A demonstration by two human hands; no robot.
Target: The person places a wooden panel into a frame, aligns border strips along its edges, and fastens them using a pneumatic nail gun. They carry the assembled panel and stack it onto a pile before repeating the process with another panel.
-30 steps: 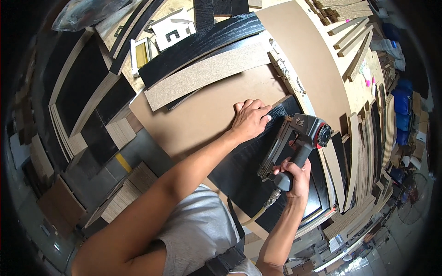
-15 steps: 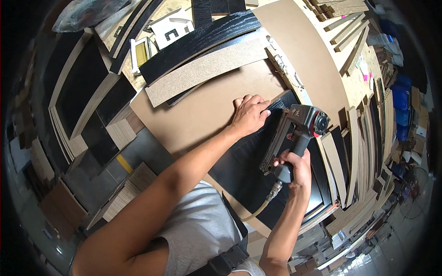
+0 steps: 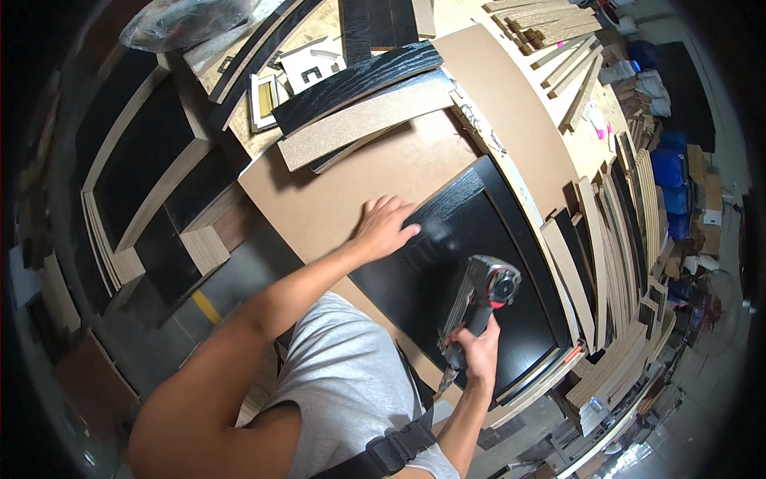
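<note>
nail gun over black panel

workshop counter [image 3: 319,207] piled with boards: black panel [image 3: 471,271] lies long axis running away rightward. left hand [image 3: 384,226] presses flat, fingers spread, on its near-left corner. right hand [image 3: 477,355] is wrapped around the nail gun [image 3: 479,299], nose pointing away, above the panel's middle.

Black wood-grain rectangular panel [image 3: 463,271] on plain tan fibreboard sheet [image 3: 351,184]; grey-black nail gun [image 3: 479,299] with red cap; light grey cotton T-shirt [image 3: 343,391].
</note>
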